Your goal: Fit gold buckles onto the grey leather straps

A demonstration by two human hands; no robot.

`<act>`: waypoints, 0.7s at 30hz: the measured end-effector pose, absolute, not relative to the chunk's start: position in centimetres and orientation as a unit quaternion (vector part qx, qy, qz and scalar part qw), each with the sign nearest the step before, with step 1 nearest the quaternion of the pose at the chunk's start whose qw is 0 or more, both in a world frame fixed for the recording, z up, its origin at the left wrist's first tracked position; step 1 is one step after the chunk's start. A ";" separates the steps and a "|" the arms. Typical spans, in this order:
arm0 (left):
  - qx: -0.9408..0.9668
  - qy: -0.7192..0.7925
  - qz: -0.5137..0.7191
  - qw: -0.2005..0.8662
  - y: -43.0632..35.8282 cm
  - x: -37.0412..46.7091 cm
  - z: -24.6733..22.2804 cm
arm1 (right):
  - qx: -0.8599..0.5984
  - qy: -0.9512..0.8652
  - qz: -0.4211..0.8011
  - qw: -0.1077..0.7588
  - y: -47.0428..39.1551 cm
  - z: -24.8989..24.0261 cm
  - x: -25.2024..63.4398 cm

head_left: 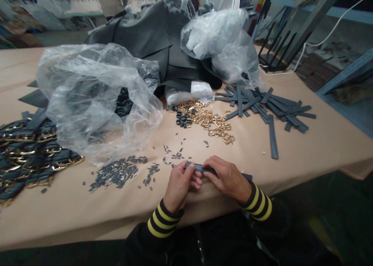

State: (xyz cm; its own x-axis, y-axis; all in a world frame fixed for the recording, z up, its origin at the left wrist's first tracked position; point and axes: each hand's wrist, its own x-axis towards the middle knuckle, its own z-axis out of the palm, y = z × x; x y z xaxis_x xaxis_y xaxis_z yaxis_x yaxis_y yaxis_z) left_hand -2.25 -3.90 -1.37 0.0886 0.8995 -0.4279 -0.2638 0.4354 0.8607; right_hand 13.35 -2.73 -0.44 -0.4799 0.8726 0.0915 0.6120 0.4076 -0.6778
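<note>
A dark grey strap is held level above the table's front edge. My left hand pinches its left end between thumb and fingers. Further along, my right hand is closed around the same strap, whose right end shows past the wrist. Just beyond my hands lie scattered small dark pieces, and a larger heap of them is to the left. Behind are gold metal buckles with some black rings among them.
Loose dark straps lie in a pile at the right. A clear plastic bag and finished-looking strap pieces with gold buckles occupy the left. Black sheet material, another plastic bag and a router stand at the back.
</note>
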 end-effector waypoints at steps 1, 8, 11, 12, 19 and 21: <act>0.305 0.513 0.439 0.672 -3.9 -2.2 -1.3 | -0.466 -0.812 0.274 0.219 -2.8 -0.5 13.1; 0.345 0.488 0.435 0.674 -4.0 -2.5 -1.4 | -0.444 -0.638 0.587 0.227 -2.6 -0.6 13.0; 0.344 0.487 0.414 0.688 -3.8 -2.4 -1.4 | -0.395 -0.530 0.704 0.260 -2.5 -0.8 13.1; 0.342 0.490 0.407 0.690 -3.7 -2.3 -1.3 | -0.382 -0.512 0.719 0.273 -2.6 -0.9 13.1; 0.557 0.566 0.437 0.424 -3.6 -2.0 -1.2 | -0.391 -0.473 0.718 0.330 -2.5 -0.7 12.8; 0.610 0.550 0.393 0.413 -3.9 -2.0 -1.2 | -0.398 -0.464 0.717 0.334 -2.3 -0.8 12.8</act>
